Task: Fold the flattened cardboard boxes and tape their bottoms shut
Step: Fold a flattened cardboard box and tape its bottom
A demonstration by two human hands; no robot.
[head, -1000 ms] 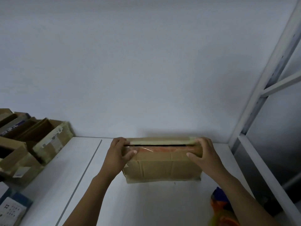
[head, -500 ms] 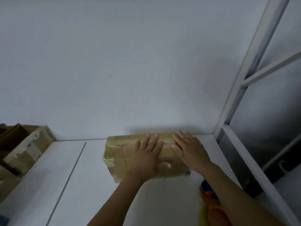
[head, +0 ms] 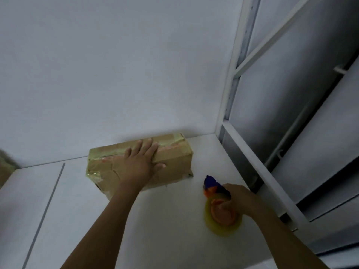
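Press the left grip (head: 138, 164), fingers straight, flat on the cardboard box (head: 174, 162) at the counter's (head: 165, 220) back edge while the right grip (head: 240, 199), curled round the tape dispenser (head: 219, 208), brings tape squarely over the seam.

The box (head: 174, 160) is showing matt, creased brown cardboard, with glossy clear tape (head: 101, 155) shining along its top and corners. The table (head: 155, 220) is looking smooth and white. The dispenser (head: 212, 184) is showing blue and orange plastic, its roll (head: 217, 229) looking translucent yellow. The rack (head: 233, 78) is looking like white-painted metal.
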